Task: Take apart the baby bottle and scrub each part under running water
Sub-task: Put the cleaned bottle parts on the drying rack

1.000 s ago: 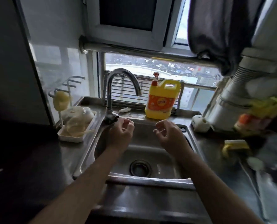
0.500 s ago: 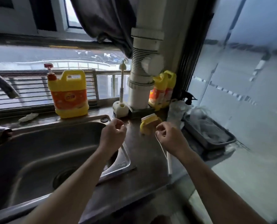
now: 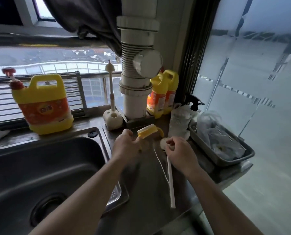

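Head view: both hands are held over the steel counter [image 3: 146, 192] at the centre of the frame, just right of the sink [image 3: 56, 158]. The left hand [image 3: 127, 147] is seen with fingers curled, its thumb touching or nearly touching a yellow scrubber [image 3: 147, 132]; whether anything is gripped cannot be told. The right hand [image 3: 181, 154] is likewise curled, right by the bristled end of a long white brush [image 3: 171, 184] that lies on the counter and runs toward the lower edge of the frame, with a thin white cord [image 3: 160, 164] beside it; a grip cannot be confirmed there either. The baby bottle cannot be made out: a pale wrapped container [image 3: 179, 122] stands right of centre, but its identity is not clear, and neither tap nor running water is in the frame. A tool appears to be being chosen, so little of the task is judged done. Trouble is most likely from the brush, whose handle end lies near the counter's front edge: if the head is lifted carelessly, the handle could be swung off the counter or the cord snagged. The scrubber could also be knocked toward the sink if the left hand is closed on it off-centre. Wet steel would make both slips likelier.
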